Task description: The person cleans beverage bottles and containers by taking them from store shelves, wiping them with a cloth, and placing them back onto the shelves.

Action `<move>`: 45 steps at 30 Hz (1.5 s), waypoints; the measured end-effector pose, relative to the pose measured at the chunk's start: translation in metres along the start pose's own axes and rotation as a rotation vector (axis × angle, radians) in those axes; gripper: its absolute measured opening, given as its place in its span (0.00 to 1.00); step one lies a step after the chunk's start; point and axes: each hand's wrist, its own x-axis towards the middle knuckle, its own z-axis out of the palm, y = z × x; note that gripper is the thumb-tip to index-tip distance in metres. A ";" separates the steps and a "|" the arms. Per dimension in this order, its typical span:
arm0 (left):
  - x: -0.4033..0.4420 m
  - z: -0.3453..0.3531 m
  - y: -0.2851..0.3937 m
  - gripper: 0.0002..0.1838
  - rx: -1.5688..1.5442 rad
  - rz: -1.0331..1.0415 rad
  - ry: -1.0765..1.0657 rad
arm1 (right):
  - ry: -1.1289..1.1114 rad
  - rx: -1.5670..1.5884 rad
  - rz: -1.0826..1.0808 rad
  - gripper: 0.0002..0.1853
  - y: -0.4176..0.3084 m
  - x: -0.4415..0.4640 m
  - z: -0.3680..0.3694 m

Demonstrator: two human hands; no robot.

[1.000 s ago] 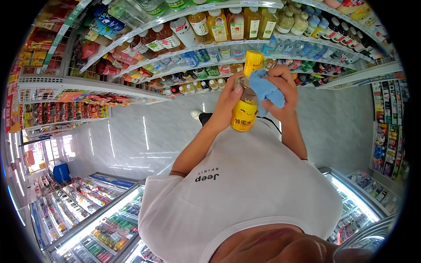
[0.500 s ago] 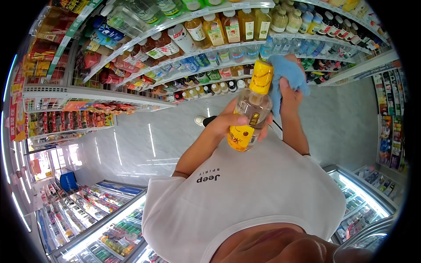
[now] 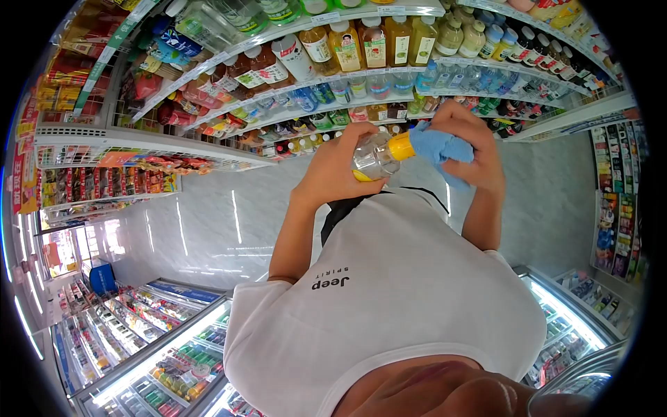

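Note:
A clear plastic bottle with a yellow label and a yellow cap lies tilted on its side in front of my chest, its cap end pointing right. My left hand is closed around the bottle's body and covers much of the label. In my right hand is a blue cloth, wrapped over the end of the yellow cap. Part of the cloth hangs below my right fingers. The cap's top is hidden under the cloth.
Ahead, curved shelves hold rows of drink bottles. A side rack with packaged goods stands to the left. Lit glass-topped coolers are at the lower left and lower right. Grey tiled floor shows between them.
The bottle has turned from nearly upright to sideways and moved slightly up. My right hand has brought the cloth from beside the cap onto its end.

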 end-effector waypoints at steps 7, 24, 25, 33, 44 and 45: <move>-0.011 0.013 -0.007 0.43 0.038 -0.015 0.050 | 0.149 0.307 0.166 0.15 0.038 -0.014 0.014; -0.001 0.055 0.003 0.43 -1.673 -0.390 -0.685 | -0.095 1.071 0.496 0.16 0.076 0.019 0.036; 0.001 0.057 0.005 0.43 -1.684 -0.378 -0.675 | -0.136 1.100 0.364 0.20 0.074 0.026 0.034; 0.005 0.054 0.003 0.37 -1.616 -0.327 -0.490 | 0.761 0.971 0.395 0.26 0.070 0.015 0.018; 0.016 0.047 -0.007 0.34 -1.385 -0.583 -0.099 | 0.238 -0.308 -0.102 0.22 0.004 -0.002 0.043; 0.016 0.047 -0.004 0.33 -1.299 -0.642 0.010 | 0.259 -0.328 -0.104 0.22 0.002 -0.005 0.046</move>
